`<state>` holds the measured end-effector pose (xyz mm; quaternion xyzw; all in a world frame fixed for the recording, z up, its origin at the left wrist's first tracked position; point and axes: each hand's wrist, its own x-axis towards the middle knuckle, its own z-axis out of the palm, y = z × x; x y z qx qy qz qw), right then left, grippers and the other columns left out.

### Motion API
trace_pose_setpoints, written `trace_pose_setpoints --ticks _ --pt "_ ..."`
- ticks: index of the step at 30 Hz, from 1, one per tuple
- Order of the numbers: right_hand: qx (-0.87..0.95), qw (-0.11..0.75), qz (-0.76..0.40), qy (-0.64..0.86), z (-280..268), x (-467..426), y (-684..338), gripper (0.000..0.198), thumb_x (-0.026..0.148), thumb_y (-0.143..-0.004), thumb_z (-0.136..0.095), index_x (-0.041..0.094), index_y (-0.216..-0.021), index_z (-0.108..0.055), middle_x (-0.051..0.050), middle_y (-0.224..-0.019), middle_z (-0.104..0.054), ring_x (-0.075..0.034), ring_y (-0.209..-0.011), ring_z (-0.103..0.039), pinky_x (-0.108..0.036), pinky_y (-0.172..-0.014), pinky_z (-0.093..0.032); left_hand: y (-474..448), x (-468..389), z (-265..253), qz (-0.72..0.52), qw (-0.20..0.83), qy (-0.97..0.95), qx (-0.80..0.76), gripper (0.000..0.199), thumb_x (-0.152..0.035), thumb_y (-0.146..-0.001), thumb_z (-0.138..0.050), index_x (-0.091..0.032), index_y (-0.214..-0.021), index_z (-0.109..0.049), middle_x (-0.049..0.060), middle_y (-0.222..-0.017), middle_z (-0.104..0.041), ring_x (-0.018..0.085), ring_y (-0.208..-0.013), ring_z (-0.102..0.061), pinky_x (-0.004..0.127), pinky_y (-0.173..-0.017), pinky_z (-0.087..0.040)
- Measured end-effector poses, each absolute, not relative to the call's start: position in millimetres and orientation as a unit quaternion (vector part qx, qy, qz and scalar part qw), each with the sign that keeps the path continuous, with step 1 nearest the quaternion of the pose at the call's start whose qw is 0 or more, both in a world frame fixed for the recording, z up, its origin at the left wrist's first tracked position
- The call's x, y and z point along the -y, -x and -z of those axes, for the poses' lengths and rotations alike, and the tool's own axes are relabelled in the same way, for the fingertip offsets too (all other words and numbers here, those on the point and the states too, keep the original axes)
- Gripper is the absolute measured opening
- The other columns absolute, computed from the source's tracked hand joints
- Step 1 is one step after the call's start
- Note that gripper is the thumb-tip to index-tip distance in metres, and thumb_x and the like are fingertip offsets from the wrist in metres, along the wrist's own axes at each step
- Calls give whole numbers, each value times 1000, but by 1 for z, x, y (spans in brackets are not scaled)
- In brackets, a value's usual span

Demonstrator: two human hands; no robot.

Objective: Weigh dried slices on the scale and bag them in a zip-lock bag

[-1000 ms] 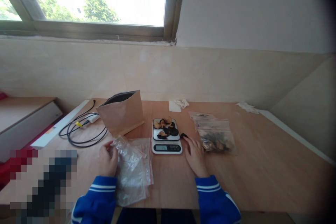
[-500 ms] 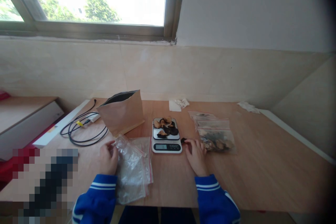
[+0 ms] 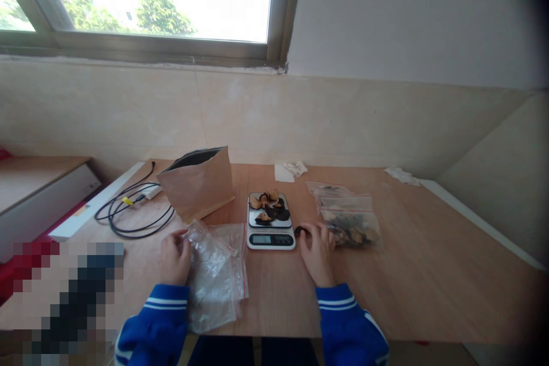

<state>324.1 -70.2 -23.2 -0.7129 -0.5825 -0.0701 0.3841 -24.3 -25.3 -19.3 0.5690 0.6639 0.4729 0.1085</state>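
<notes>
1. The left hand [image 3: 175, 258] sits low and left of centre in the frame, its fingers curled onto the edge of a stack of empty clear zip bags [image 3: 217, 274], which it grips at their upper left corner.
2. The zip bags lie flat on the wooden table [image 3: 429, 274], with red seal strips along their right side, and reach down to the table's near edge.
3. The right hand [image 3: 316, 251] rests just right of centre, with the fingertips pinched on a small dark piece [image 3: 299, 230] that lies on the table beside the lower right corner of the scale [image 3: 270, 229].
4. The scale stands at the middle of the frame between the two hands; its display faces the lower edge, and its plate carries a small heap of dried slices [image 3: 269, 208], some dark and some tan.
5. Just right of the right hand lie filled zip bags [image 3: 349, 220] holding the same dark and tan pieces, stacked one over another and running toward the upper right.
6. A brown paper pouch [image 3: 198, 183] stands upright with its mouth open, up and left of the scale.
7. A black cable [image 3: 132, 211] lies coiled further left, near the table's left edge.
8. Crumpled white tissue [image 3: 291, 170] lies behind the scale near the wall, and another scrap [image 3: 401, 175] lies toward the upper right.
9. A pixelated patch covers the lower left corner of the frame.
</notes>
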Motion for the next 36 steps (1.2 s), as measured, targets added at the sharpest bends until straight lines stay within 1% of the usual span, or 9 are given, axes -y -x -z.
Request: trace_pose_setpoints --ticks 2,4,6,10,17,21,24,32,36 --pt "621 388 66 678 12 67 -309 29 25 -91 -43 23 -112 -62 -12 -116 -52 -27 -104 -50 -42 -87 -38 24 24 20 -475 109 -567 -664 32 -41 -75 -49 -17 -94 -59 9 -89 -58 26 -87 -58 47 -84 -48" --pt "660 367 59 653 2 61 -289 35 27 -92 -43 28 -124 -56 -12 -126 -48 -27 -107 -49 -43 -89 -38 25 24 20 -478 109 -565 -663 33 -42 -75 -48 -17 -93 -59 9 -90 -58 26 -87 -58 47 -84 -48" --pt "686 338 55 641 -6 53 -271 38 30 -92 -46 30 -130 -52 -12 -134 -44 -29 -112 -47 -45 -91 -36 26 23 22 -476 108 -570 -661 34 -42 -75 -48 -16 -93 -58 9 -89 -57 26 -87 -57 47 -84 -48" --pt "700 320 57 636 -10 41 -253 28 27 -90 -52 27 -116 -61 -11 -132 -47 -30 -118 -43 -45 -93 -34 28 24 24 -468 112 -574 -663 34 -41 -76 -45 -15 -94 -58 10 -88 -57 26 -87 -57 46 -84 -48" --pt "702 360 60 612 -10 51 -267 15 24 -90 -55 28 -93 -69 -5 -102 -64 -24 -99 -50 -39 -84 -30 26 24 24 -472 111 -577 -657 33 -42 -76 -46 -16 -93 -58 10 -88 -57 27 -88 -56 47 -84 -47" --pt "677 389 74 620 -12 67 -288 16 27 -91 -54 28 -90 -70 -4 -95 -65 -22 -92 -52 -37 -82 -31 26 25 22 -472 119 -574 -659 35 -42 -77 -46 -15 -94 -58 10 -88 -56 26 -87 -56 47 -84 -47" --pt "662 404 81 626 -2 83 -318 20 29 -91 -50 26 -88 -70 -5 -90 -64 -21 -86 -54 -37 -83 -36 25 26 21 -470 124 -572 -660 35 -42 -76 -46 -14 -94 -58 10 -89 -56 27 -86 -56 47 -84 -47" --pt "668 344 53 658 23 114 -374 21 24 -86 -48 25 -80 -68 -6 -91 -61 -23 -85 -56 -41 -84 -44 26 26 22 -471 137 -571 -659 36 -42 -76 -47 -15 -97 -58 10 -92 -57 27 -89 -57 47 -85 -47" --pt "679 334 47 652 14 99 -362 24 21 -86 -45 24 -90 -68 -7 -97 -63 -24 -90 -57 -40 -84 -44 26 26 22 -469 129 -574 -659 36 -43 -77 -46 -15 -96 -59 10 -91 -57 27 -88 -57 47 -84 -47"
